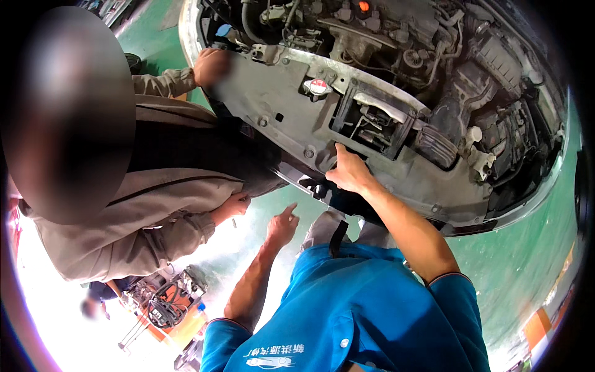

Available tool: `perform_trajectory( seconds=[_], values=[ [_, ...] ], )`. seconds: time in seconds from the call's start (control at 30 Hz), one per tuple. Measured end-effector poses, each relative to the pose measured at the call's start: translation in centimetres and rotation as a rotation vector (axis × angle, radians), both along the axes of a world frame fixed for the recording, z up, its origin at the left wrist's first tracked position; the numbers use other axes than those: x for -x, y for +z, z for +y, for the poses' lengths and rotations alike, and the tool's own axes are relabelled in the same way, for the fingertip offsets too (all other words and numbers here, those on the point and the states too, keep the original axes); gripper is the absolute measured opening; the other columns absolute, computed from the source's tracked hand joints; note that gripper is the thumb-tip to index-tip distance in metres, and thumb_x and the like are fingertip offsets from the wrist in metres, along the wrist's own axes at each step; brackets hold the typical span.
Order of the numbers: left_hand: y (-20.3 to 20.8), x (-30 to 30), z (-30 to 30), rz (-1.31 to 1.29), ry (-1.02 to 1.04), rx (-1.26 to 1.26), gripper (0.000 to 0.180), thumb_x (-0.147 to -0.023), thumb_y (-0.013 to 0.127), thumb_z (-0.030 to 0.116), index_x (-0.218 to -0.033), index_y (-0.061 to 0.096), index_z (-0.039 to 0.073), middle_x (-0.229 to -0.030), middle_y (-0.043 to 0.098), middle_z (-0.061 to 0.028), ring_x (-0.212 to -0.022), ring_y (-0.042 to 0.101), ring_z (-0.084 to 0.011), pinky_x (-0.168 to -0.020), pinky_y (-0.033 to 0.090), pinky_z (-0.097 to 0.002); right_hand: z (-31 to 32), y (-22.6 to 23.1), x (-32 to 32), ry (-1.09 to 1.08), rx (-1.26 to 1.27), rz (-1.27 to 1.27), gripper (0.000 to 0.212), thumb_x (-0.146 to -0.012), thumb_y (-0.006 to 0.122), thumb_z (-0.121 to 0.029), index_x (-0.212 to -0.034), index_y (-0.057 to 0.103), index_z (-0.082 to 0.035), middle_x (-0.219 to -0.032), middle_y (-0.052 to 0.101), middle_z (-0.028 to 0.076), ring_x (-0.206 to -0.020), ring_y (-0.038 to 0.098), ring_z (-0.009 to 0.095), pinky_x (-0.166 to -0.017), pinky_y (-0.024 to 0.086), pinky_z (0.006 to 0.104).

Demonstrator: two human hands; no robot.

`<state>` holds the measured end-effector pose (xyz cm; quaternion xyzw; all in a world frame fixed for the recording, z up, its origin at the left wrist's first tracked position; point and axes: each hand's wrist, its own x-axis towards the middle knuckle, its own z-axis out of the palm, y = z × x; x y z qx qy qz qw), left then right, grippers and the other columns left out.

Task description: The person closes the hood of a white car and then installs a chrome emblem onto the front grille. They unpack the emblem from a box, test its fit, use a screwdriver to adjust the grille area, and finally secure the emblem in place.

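Observation:
My right hand (350, 170) is at the front edge of the grey radiator cover panel (282, 93) of a car. Its index finger is stretched out onto the panel, just below the rectangular latch opening (372, 127), with the thumb apart from it. Nothing shows in that hand. Lower and to the left, my left hand (283, 227) hangs in the air in front of the bumper, its index finger extended and nothing visible in it. A red and white radiator cap (318, 87) sits on the panel beyond my right hand.
Close on my left stands another person in a tan jacket (167, 186), one hand (212, 67) resting on the panel's left end. The uncovered engine (372, 37) lies beyond the panel. An orange cart (180, 319) with coiled black cable (166, 305) stands at the lower left.

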<state>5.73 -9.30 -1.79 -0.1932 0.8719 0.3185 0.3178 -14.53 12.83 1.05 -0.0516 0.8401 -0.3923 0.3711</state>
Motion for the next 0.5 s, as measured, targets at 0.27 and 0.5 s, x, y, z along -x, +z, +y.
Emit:
perform_trajectory(
  seconds=[0.27,0.5],
  values=[
    [-4.4,-7.5,-4.8,-0.113,0.237,0.046,0.045,-0.085,0.062,0.029,-0.126,0.063,0.009,-0.109,0.068,-0.0220,-0.104,0.065,-0.0367,-0.091,0.051,-0.0445,8.7,4.8,-1.1,0.114,0.202,0.252,0.069,-0.081,0.077,-0.022,-0.140,0.046,-0.004,-0.084,0.070,0.010,-0.078,0.068,0.021,-0.075,0.053,0.0341],
    [3.3,3.1,-2.9,0.402,0.043,0.034,0.043,-0.087,0.063,0.025,-0.125,0.062,0.007,-0.101,0.069,-0.0216,-0.096,0.067,-0.0361,-0.083,0.052,-0.0435,16.2,23.7,5.8,-0.049,0.121,0.711,0.062,-0.084,0.071,-0.012,-0.141,0.048,-0.009,-0.088,0.069,0.007,-0.075,0.067,0.016,-0.072,0.054,0.0321]
  ],
)
